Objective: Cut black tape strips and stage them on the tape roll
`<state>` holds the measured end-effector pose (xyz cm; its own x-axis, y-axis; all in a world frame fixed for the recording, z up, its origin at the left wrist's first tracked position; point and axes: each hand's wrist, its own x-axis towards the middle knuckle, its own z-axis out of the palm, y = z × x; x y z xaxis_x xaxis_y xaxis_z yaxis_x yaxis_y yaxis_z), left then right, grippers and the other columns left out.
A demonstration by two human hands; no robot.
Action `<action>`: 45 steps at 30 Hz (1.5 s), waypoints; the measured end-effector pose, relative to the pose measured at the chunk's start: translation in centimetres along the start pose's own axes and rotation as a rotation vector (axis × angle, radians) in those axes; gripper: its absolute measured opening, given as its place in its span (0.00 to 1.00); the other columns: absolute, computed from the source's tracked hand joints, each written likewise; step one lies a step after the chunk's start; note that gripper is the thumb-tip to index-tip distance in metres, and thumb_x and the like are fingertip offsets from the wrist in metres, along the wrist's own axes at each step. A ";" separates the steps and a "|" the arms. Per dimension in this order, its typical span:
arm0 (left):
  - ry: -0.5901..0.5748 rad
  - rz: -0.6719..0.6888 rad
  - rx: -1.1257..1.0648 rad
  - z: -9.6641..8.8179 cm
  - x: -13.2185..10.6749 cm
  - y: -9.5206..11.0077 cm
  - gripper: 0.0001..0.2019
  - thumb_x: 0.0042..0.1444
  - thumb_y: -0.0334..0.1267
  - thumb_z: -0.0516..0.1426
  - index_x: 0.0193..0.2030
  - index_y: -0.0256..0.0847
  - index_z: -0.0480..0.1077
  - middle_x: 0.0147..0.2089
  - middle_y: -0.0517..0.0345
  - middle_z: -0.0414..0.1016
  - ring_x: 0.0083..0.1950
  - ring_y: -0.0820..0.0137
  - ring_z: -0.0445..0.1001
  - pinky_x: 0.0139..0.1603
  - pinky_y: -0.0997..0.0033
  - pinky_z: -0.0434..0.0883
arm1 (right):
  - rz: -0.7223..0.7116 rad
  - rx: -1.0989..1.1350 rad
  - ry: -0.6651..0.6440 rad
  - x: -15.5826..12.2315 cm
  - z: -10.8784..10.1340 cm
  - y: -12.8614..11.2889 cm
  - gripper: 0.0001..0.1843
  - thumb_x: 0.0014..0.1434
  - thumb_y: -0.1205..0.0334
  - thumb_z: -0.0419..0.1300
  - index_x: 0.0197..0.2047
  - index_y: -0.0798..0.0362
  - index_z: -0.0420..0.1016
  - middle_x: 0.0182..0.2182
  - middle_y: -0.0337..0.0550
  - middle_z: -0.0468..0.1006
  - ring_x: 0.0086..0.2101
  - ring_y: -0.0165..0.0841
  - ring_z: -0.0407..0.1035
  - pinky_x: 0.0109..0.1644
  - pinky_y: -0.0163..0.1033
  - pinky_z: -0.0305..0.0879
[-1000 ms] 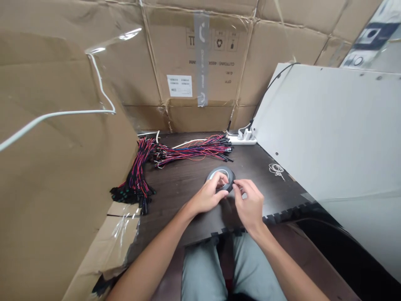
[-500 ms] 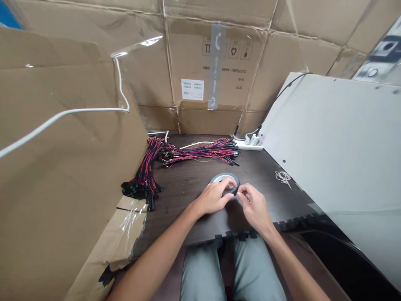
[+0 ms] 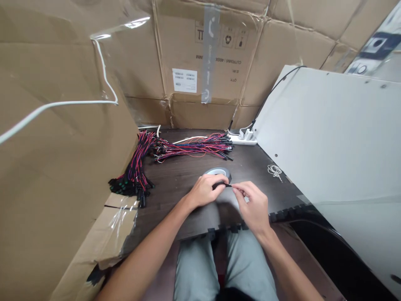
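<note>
A roll of black tape (image 3: 218,170) with a pale inner ring is on the dark table, partly hidden behind my left hand (image 3: 205,191). My left thumb and fingers close on its near side. A short black strip of tape (image 3: 229,185) spans the small gap between my hands. Its other end is pinched between the thumb and index finger of my right hand (image 3: 253,205). The fingers cover much of the strip and the roll's near rim.
Bundles of red, blue and black wires (image 3: 194,148) lie at the back, with another wire bundle (image 3: 136,167) by the left cardboard wall (image 3: 62,167). A white power strip (image 3: 242,140), coiled white cord (image 3: 275,171) and white panel (image 3: 328,138) are right. Black tape pieces (image 3: 283,213) line the front edge.
My right hand has drawn slightly away from the left, and the black strip now shows between them. The whole view has shifted a little.
</note>
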<state>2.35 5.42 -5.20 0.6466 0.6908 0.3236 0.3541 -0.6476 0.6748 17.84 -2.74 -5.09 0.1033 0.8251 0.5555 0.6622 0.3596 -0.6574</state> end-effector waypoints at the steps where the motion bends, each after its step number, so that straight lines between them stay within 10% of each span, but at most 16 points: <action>1: 0.012 -0.010 0.002 0.0 0.0 0.1 0.10 0.57 0.34 0.51 0.40 0.41 0.73 0.39 0.58 0.77 0.39 0.71 0.74 0.44 0.72 0.67 | -0.011 -0.001 -0.001 -0.1 0.0 0.1 0.11 0.63 0.64 0.52 0.37 0.53 0.76 0.33 0.45 0.77 0.31 0.32 0.70 0.34 0.37 0.66; 7: 0.074 -0.047 0.058 0.1 0.0 -0.2 0.07 0.54 0.34 0.53 0.34 0.41 0.72 0.35 0.61 0.77 0.36 0.73 0.73 0.40 0.74 0.64 | 0.198 -0.014 0.231 -1.0 -1.5 1.8 0.18 0.61 0.59 0.54 0.51 0.59 0.73 0.31 0.47 0.77 0.27 0.32 0.71 0.31 0.38 0.69; 13: 0.134 -0.244 0.030 -0.5 0.0 -0.2 0.20 0.53 0.41 0.56 0.53 0.45 0.65 0.30 0.65 0.75 0.33 0.72 0.73 0.38 0.75 0.65 | 0.335 -0.053 0.253 -2.9 -6.5 4.1 0.14 0.56 0.55 0.58 0.37 0.57 0.77 0.26 0.47 0.78 0.25 0.35 0.72 0.30 0.39 0.71; 20: 0.130 -0.411 0.106 -0.9 0.6 -0.3 0.18 0.53 0.45 0.56 0.51 0.45 0.66 0.26 0.66 0.74 0.29 0.71 0.70 0.36 0.73 0.63 | 0.507 -0.053 0.294 -6.3 -9.9 6.3 0.16 0.54 0.52 0.59 0.34 0.57 0.77 0.23 0.46 0.77 0.22 0.35 0.71 0.28 0.38 0.70; 28: 0.021 -0.666 0.480 -0.7 1.2 0.4 0.21 0.55 0.45 0.53 0.54 0.41 0.64 0.38 0.55 0.77 0.43 0.61 0.75 0.37 0.69 0.63 | 0.347 -0.092 0.176 -7.1 -10.0 7.3 0.13 0.59 0.56 0.56 0.36 0.56 0.78 0.29 0.48 0.80 0.29 0.38 0.76 0.35 0.41 0.72; 32: 0.018 -0.724 0.622 -0.4 1.0 1.1 0.14 0.58 0.45 0.48 0.38 0.39 0.71 0.39 0.48 0.77 0.43 0.58 0.75 0.36 0.68 0.62 | 0.167 -0.099 0.115 -6.3 -9.6 6.5 0.10 0.61 0.61 0.55 0.36 0.54 0.76 0.30 0.47 0.80 0.29 0.36 0.75 0.33 0.39 0.71; 40: -0.196 -0.378 0.692 1.8 1.5 2.6 0.13 0.61 0.40 0.49 0.32 0.37 0.70 0.35 0.49 0.76 0.39 0.61 0.74 0.37 0.67 0.65 | -0.125 -0.081 0.036 -3.6 -9.1 6.0 0.08 0.62 0.70 0.54 0.39 0.54 0.75 0.28 0.43 0.77 0.27 0.32 0.72 0.33 0.36 0.67; 45: -0.239 -0.055 0.618 4.2 3.2 3.1 0.09 0.63 0.37 0.49 0.40 0.37 0.69 0.41 0.50 0.74 0.46 0.63 0.71 0.47 0.63 0.68 | 0.134 0.122 0.117 -6.4 -8.6 5.1 0.07 0.59 0.65 0.58 0.36 0.54 0.78 0.26 0.44 0.77 0.26 0.32 0.72 0.31 0.35 0.68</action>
<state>8.33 4.26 -4.87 0.7237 0.6834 0.0955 0.6667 -0.7282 0.1586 26.95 -9.90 -7.57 0.2746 0.8155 0.5095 0.5431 0.3057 -0.7821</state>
